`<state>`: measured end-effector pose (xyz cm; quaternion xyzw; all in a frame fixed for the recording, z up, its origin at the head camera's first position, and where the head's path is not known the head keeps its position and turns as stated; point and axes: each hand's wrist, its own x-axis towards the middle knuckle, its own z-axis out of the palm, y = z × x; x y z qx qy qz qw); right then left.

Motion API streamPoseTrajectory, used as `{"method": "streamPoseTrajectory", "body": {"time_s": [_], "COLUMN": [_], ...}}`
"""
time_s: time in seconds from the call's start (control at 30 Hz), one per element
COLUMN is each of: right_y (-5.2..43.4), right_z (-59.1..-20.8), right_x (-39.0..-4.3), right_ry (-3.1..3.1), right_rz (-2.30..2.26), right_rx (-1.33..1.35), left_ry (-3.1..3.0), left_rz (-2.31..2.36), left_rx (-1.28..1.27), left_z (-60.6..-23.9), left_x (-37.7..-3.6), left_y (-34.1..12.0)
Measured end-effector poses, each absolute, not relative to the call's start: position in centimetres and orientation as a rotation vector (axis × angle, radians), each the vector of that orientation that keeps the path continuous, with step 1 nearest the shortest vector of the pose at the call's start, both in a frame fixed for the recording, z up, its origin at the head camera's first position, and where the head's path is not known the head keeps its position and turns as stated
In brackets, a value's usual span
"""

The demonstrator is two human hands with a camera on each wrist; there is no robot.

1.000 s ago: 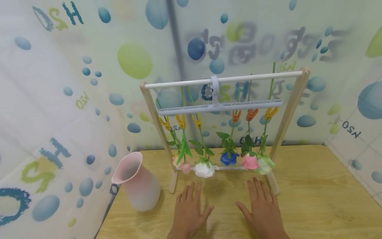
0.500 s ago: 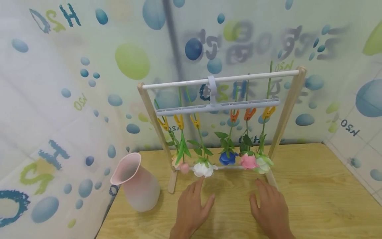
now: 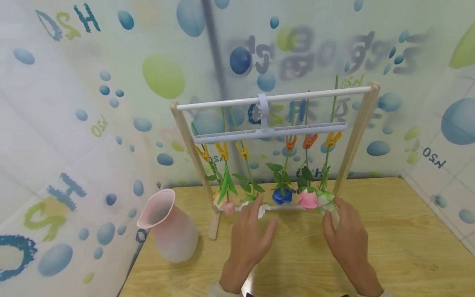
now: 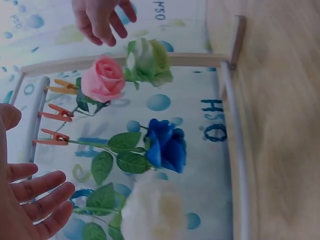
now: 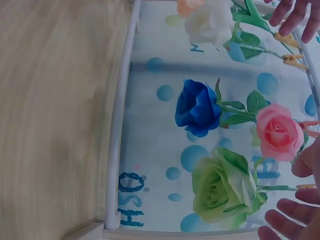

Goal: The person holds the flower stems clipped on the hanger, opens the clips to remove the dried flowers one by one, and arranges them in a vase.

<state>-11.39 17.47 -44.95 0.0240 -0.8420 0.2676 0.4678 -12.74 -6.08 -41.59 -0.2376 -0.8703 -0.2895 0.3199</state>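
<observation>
Though half behind the left hand (image 3: pixel 250 237), white rose (image 3: pixel 262 209).

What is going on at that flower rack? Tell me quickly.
A person reaches both hands toward artificial roses hanging head-down from orange and yellow clips on a white clip bar in a wooden-framed rack. The left hand, fingers relaxed, is at the white rose; the right hand is at the pale green rose. Neither plainly grips a flower. A blue rose and pink rose hang between. A pink plastic vase stands to the left on the wooden table.
</observation>
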Motion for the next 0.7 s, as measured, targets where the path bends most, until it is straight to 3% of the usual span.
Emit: {"method": "streamPoseTrajectory", "body": {"time_s": [0.27,0.7], "right_y": [18.3,18.8], "right_z": [-43.4,-41.7], "right_x": [-14.2,-17.0], "right_ry": [-2.105,-2.234], "right_rz": [0.784,0.999], "right_rx": [0.039,0.042], "left_ry": [-2.276,-2.262], "left_rz": [-0.802,-0.896], "left_rx": [-0.669,-0.664], "left_z": [-38.9,-38.9], "left_x": [-14.5,-15.1], "left_y": [-4.3,-3.3]}}
